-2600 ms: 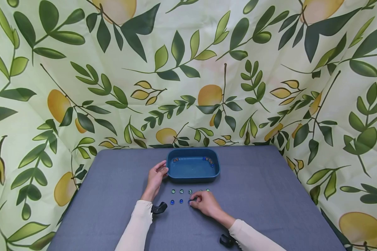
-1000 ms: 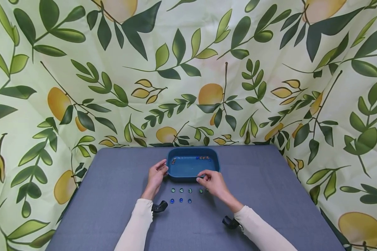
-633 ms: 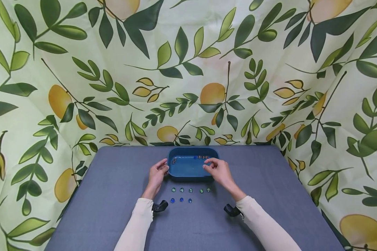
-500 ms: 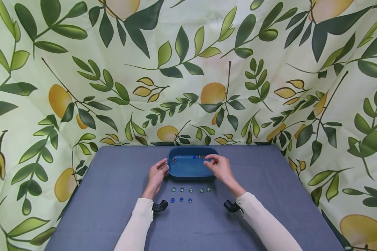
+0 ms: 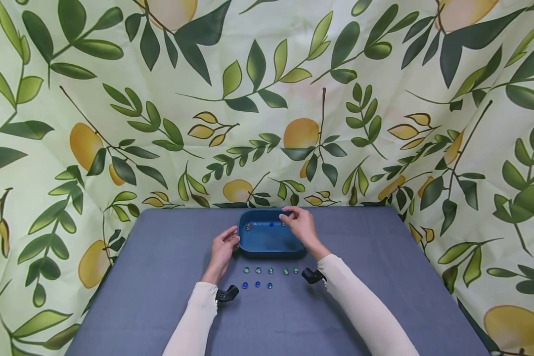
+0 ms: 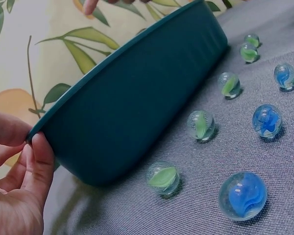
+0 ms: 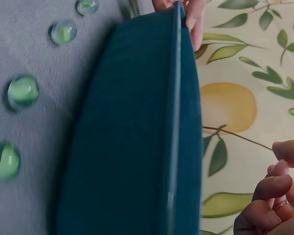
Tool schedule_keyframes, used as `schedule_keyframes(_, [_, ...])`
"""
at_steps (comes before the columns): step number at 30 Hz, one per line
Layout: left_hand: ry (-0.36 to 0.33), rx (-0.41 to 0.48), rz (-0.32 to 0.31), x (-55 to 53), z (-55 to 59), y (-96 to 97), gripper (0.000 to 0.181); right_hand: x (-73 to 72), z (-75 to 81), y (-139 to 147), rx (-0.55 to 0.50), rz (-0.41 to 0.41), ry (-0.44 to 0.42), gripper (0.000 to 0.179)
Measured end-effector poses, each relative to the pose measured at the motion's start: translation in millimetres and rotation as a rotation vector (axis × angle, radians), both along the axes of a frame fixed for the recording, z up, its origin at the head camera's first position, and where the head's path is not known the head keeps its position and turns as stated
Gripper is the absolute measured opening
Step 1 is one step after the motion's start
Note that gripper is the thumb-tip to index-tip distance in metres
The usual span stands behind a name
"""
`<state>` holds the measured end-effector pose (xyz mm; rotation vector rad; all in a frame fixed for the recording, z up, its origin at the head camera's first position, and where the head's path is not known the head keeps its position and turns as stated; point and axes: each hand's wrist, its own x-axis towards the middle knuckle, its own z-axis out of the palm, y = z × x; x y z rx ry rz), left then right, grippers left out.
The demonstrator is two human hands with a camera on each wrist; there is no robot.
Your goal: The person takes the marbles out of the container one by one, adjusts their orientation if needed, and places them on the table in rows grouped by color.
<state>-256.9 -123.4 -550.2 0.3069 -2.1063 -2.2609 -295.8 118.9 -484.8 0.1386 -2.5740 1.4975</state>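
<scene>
standing on grey cloth point(image 5: 169, 247), blue tub point(image 5: 271, 254), leafy fruit-print backdrop point(image 5: 249, 29)

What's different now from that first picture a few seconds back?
The right hand has let go of the rightmost blue marble on the table and moved forward, over the right end of the blue bin. Inside, another blue marble sits farther left. The left hand still pinches the bin's left rim, and the green marbles stay in their row.

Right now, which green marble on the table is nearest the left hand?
The leftmost green marble in the head view. It lies closest to the left hand; the other four green marbles sit farther right along its row.
</scene>
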Motion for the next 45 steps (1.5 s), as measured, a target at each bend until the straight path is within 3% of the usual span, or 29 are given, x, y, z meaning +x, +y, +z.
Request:
schedule_keyframes(5, [-0.002,0.003,-0.006,0.5,1.5,0.0,0.042,-10.4,-9.9,-13.1,-0.039,0.007,-0.059,0.030])
schedule_keyframes(15, [-0.004,-0.016,0.001,2.0,2.1,-0.2,0.042,-28.6,-33.3,-26.6,0.001,0.014,-0.144,0.029])
schedule_keyframes(23, [0.004,-0.023,0.007,1.0,-1.1,-0.7,0.041,-41.4,-47.9,-34.2,0.135,0.025,-0.141,0.027])
schedule_keyframes(29, [0.014,-0.017,-0.001,1.5,-2.4,-0.8,0.041,-45.7,-54.6,-36.9,0.222,0.029,-0.153,0.027])
schedule_keyframes(45, [0.014,-0.009,-0.026,2.1,-0.8,-1.9,0.042,-47.5,-59.5,-38.4,0.284,0.031,-0.189,0.021])
